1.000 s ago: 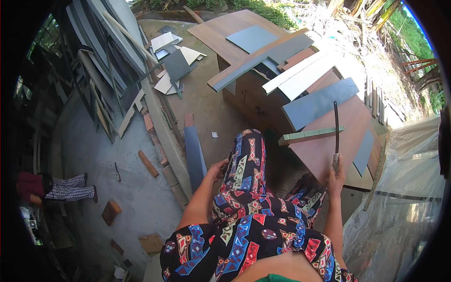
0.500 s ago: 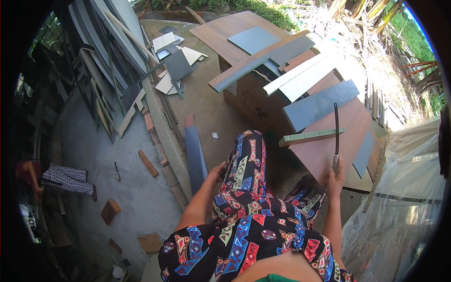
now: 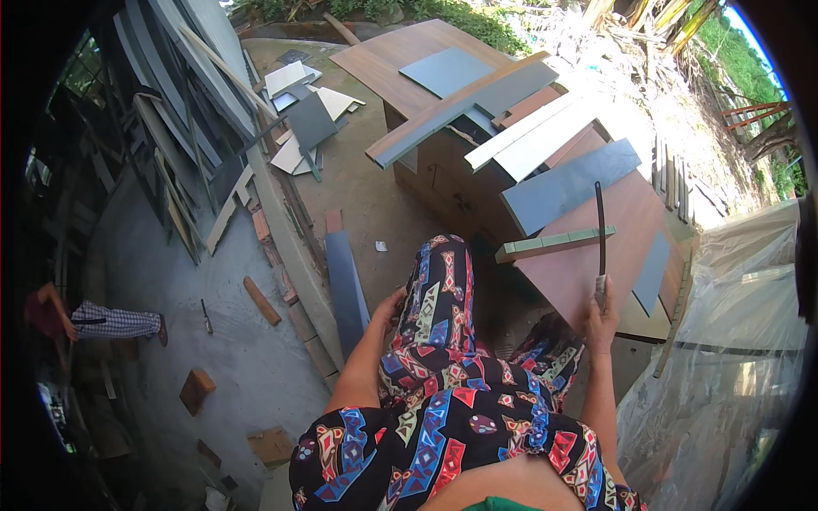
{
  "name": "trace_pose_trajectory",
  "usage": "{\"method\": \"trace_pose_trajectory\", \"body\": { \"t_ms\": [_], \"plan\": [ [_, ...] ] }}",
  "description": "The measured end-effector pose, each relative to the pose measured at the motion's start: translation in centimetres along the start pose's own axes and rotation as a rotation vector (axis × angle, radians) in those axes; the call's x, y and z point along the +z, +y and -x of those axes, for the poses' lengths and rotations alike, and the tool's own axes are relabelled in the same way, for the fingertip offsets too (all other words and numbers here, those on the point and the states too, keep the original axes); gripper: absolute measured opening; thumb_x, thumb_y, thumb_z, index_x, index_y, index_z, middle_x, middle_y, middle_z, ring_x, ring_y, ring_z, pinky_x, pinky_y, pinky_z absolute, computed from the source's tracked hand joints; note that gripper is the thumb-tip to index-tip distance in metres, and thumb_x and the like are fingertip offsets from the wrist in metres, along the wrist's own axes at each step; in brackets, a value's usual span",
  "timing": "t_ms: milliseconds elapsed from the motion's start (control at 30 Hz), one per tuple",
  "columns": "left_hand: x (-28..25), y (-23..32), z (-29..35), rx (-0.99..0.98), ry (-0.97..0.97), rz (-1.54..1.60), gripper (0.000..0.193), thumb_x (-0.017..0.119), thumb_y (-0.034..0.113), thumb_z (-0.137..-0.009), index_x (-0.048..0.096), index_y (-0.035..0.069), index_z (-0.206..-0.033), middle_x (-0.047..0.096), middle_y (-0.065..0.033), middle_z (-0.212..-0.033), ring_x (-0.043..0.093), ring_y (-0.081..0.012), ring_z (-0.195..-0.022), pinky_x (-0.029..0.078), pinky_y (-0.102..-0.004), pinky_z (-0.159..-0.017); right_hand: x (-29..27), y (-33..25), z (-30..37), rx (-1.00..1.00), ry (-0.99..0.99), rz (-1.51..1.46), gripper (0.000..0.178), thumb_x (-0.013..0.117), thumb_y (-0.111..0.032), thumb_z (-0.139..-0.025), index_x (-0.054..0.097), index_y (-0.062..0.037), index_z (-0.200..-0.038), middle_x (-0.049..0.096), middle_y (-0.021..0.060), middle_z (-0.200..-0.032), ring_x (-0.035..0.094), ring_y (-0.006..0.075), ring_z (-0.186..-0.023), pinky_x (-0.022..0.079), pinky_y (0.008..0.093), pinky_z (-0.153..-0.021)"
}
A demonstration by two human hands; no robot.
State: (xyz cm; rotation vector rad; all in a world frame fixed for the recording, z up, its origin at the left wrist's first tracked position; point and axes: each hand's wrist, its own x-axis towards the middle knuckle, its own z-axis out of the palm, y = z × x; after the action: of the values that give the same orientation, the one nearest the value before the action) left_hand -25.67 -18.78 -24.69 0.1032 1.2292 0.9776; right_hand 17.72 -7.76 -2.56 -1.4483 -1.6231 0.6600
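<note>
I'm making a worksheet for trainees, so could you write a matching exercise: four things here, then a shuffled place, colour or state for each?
1. Right hand
2. Plastic sheet
3. Left hand
4. Co-worker

A. Beside a patterned trouser leg
B. Wearing checked trousers
C. Gripping a long, dark tool
D. See-through, at the picture's right

Pairs: 1-C, 2-D, 3-A, 4-B

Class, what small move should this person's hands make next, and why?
Probably bring the left hand to steady the pale green strip: the right hand holds a long dark tool that crosses that strip in this view, while the left hand sits by the patterned trousers, apparently free.
</note>
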Motion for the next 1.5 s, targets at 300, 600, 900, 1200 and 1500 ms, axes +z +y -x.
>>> {"method": "trace_pose_trajectory", "body": {
  "t_ms": [300,600,900,1200,1500],
  "plan": [
    [-1.7,-1.6,-4.9,-0.105,-0.023,0.021,0.083,0.057,0.073,-0.072,0.053,0.013,-0.130,0.055,-0.0115,-0.127,0.048,-0.0281,-0.118,0.033,-0.0500,-0.099,0.0,-0.1,0.1,0.037,0.042,-0.067,0.056,0.049,0.001,-0.087,0.043,-0.0154,-0.140,0.058,0.0016,-0.119,0.047,0.0052,-0.064,0.042,0.0207,-0.056],
    [0.5,0.0,-1.1,0.029,-0.003,-0.037,0.060,0.066,0.058,-0.074,0.062,0.012,-0.112,0.064,-0.0070,-0.107,0.056,-0.0226,-0.105,0.042,-0.0456,-0.089,-0.4,1.2,0.1,-0.184,0.076,0.132,0.057,0.049,0.002,-0.087,0.041,-0.0147,-0.141,0.056,0.0007,-0.124,0.047,0.0044,-0.067,0.042,0.0188,-0.057],
    [0.5,-0.3,-3.0,-0.141,0.061,0.060,0.068,0.059,0.061,-0.081,0.060,0.004,-0.117,0.066,-0.0117,-0.110,0.065,-0.0225,-0.094,0.050,-0.0380,-0.086,-0.5,-0.3,0.2,0.012,0.048,-0.027,0.056,0.048,0.002,-0.087,0.041,-0.0128,-0.141,0.055,0.0011,-0.126,0.051,0.0053,-0.076,0.043,0.0184,-0.063],
    [-0.7,-0.8,-2.3,0.029,0.003,-0.059,0.080,0.060,0.071,-0.072,0.055,0.011,-0.126,0.060,-0.0107,-0.120,0.053,-0.0274,-0.114,0.037,-0.0511,-0.095,-0.4,1.2,0.2,-0.132,0.061,0.129,0.056,0.049,0.000,-0.087,0.042,-0.0131,-0.141,0.055,0.0048,-0.127,0.053,0.0090,-0.077,0.045,0.0210,-0.065],
    [-0.5,-0.8,-3.6,-0.148,-0.042,-0.050,0.092,0.060,0.077,-0.067,0.050,0.011,-0.131,0.052,-0.0122,-0.130,0.047,-0.0297,-0.120,0.033,-0.0496,-0.100,-0.2,0.3,0.0,0.005,0.043,-0.024,0.056,0.049,0.000,-0.087,0.042,-0.0140,-0.141,0.055,0.0037,-0.127,0.055,0.0093,-0.086,0.046,0.0215,-0.072]
  ]
}}
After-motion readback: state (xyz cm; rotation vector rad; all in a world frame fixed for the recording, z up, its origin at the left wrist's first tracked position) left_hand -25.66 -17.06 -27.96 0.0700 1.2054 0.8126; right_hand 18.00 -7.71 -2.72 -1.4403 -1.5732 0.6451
